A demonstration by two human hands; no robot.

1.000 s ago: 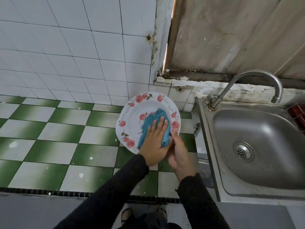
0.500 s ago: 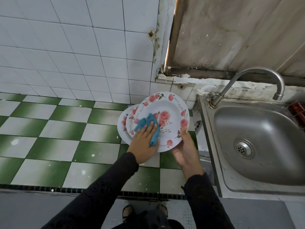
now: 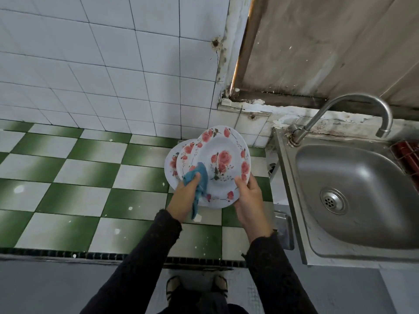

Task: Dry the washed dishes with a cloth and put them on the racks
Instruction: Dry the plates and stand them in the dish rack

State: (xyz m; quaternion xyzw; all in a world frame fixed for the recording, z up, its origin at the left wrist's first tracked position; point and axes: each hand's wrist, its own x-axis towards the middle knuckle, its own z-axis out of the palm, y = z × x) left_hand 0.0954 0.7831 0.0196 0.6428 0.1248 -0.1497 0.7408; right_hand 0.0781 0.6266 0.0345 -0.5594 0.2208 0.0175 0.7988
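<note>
I hold a fanned stack of white plates with red rose prints over the green-and-white counter. The front plate (image 3: 224, 164) faces me; two more plates (image 3: 173, 164) peek out behind it on the left. My right hand (image 3: 248, 198) grips the front plate's lower right rim, thumb on its face. My left hand (image 3: 184, 194) grips a blue cloth (image 3: 200, 180) bunched against the plates' lower left edge, with a tail of cloth hanging down.
A steel sink (image 3: 353, 191) with a curved tap (image 3: 340, 114) sits to the right. A red wire rack (image 3: 408, 155) shows at the far right edge. The white tiled wall (image 3: 113, 75) rises behind the checkered counter (image 3: 79, 177).
The single plate under the flat cloth became a fanned stack. My left hand slid to the lower left edge and bunched the cloth; my right hand moved right along the rim.
</note>
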